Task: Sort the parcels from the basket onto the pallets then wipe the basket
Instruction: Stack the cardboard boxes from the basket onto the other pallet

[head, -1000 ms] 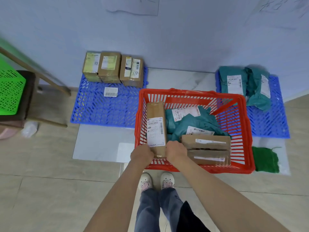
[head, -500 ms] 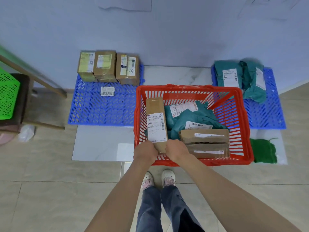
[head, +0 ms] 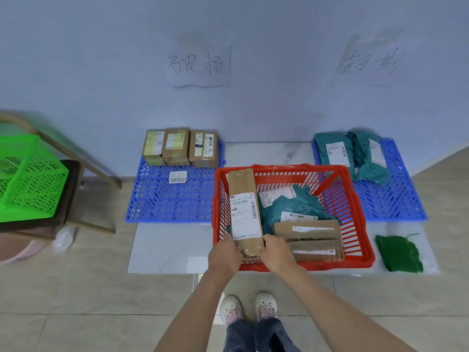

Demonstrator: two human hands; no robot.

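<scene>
Nearest to us, our left hand point(head: 224, 252) and right hand point(head: 275, 252) clasp the near end of a long brown box point(head: 245, 214), one hand on each side, fingers curled round its edges. We hold it this way because it is long and narrow: a grip from both sides keeps it steady and turns its white label up toward us, so we can read it before choosing a pallet. The box stands tilted over the left part of the red basket point(head: 365, 260), its far end reaching to the back rim.

Beside it, still in the basket, two flat cardboard boxes point(head: 312, 237) lie stacked at the near right, with teal mailer bags point(head: 291, 204) heaped behind them. We judge the sorting about half done.

Just right of the basket a green cloth point(head: 398, 254) waits on the white floor tile, close at hand, presumably for the wiping.

Farther off, the left blue pallet point(head: 162, 201) carries cardboard boxes point(head: 180, 147) lined against the wall and one loose label point(head: 177, 177); the right blue pallet point(head: 396, 201) carries teal bags point(head: 355, 153). So boxes seem to go left, bags right, and our box likely belongs left. Two handwritten paper signs point(head: 200, 64) hang on the wall above.
</scene>
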